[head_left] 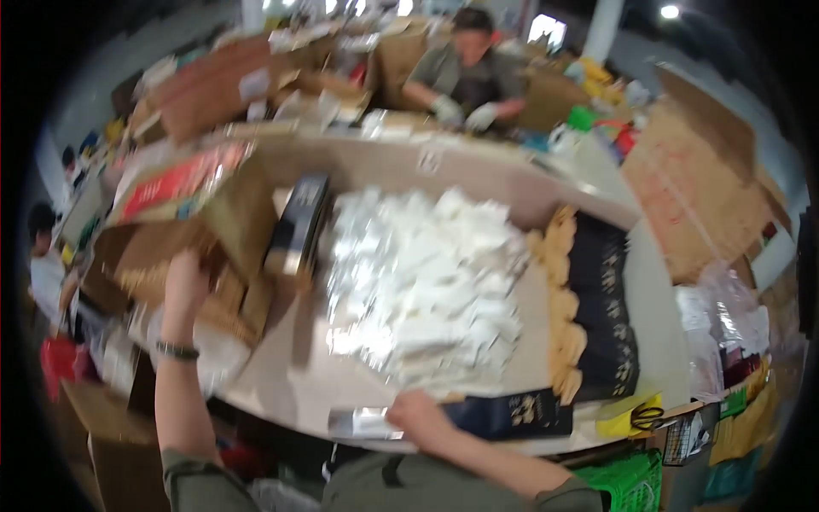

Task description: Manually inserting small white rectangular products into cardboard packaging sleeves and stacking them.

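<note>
My left hand reaches into an open cardboard box at the table's left; its fingers are mostly hidden by blur and shadow. By the near edge of the table, my right hand is closed on a flat dark blue packet. A shiny, clear-looking end sticks out to the left of that hand. A large heap of white, glossy pieces covers the middle of the table. To its right lies an overlapping row of dark packets with gold marks, with beige, fabric-like ends along the left side.
A black box stands between the carton and the heap. Black-handled scissors lie on something yellow at the near right corner. A raised board edges the far side. Beyond it a gloved person works. A green crate sits below right.
</note>
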`<state>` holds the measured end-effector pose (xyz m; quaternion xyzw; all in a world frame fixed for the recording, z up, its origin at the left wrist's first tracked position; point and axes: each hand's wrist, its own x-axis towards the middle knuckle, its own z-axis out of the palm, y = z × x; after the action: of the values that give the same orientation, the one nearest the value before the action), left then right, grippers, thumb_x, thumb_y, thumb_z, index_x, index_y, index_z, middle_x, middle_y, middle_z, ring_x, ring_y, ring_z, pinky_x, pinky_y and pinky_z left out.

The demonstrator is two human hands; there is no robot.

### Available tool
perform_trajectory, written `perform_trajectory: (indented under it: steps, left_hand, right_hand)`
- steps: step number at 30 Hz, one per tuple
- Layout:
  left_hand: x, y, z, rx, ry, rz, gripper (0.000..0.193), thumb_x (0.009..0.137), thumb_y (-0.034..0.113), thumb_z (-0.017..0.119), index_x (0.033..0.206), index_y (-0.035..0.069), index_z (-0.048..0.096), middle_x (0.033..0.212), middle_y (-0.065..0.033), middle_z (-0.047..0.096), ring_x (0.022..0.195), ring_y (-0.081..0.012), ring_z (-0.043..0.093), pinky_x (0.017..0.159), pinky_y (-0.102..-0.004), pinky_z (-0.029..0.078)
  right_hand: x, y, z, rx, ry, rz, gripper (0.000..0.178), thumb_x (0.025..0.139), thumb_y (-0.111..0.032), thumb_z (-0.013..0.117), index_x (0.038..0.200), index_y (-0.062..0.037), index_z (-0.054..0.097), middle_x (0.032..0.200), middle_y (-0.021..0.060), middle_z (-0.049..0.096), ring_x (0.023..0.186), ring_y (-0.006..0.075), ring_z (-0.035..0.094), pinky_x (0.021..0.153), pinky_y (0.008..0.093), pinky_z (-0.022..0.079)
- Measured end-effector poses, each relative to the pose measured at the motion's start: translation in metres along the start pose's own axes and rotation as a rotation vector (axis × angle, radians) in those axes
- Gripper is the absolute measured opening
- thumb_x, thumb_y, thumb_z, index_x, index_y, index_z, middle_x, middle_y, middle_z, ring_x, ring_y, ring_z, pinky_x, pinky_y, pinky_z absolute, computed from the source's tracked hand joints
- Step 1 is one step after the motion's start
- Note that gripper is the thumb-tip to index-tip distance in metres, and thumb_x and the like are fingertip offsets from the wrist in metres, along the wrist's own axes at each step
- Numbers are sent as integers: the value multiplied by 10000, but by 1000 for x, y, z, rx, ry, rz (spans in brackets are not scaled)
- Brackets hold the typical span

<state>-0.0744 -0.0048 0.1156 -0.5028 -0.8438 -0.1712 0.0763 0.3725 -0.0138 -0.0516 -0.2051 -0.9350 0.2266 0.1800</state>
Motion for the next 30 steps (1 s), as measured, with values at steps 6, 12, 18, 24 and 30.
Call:
perform_trajectory:
  steps: [6,12,18,24,30]
  left_hand:
    - [-18,19,-11,106,427,103,108,864,11,541,930,-27,617,887,-248,636,883,-445,609,769,-477,499]
    - [-131,-60,71,-897,427,-448,192,992,131,578,1134,19,642,931,-51,653,810,-135,595,723,-272,477]
    - [-242,45,86,-1259,-466,-300,143,938,106,654,1058,28,658,885,24,645,789,-48,540,724,-199,426]
    - [-240,48,80,-972,-686,-281,54,878,31,692,902,-9,663,844,-18,657,778,-72,589,725,-227,483]
    - [-253,156,106,-891,-531,162,89,815,58,740,879,28,685,858,-71,648,786,-200,632,715,-286,512]
  right_hand:
    - [-10,-22,-15,-44,51,-42,106,793,-180,668,842,-111,605,845,72,561,861,277,561,786,401,437]
    - [-17,-5,-21,-10,23,-83,161,781,-178,675,899,-81,626,883,71,588,872,276,581,794,414,451]
    - [-35,-19,-87,27,149,33,288,669,-133,796,852,-25,601,1162,170,612,1061,365,577,939,471,453]
    - [-47,-13,-78,-52,-16,39,323,691,-177,810,859,-9,592,1313,217,532,1226,404,494,1009,499,416]
    - [-41,-15,-61,33,-19,12,349,695,-199,804,897,-8,593,1324,208,522,1215,386,500,1015,476,410]
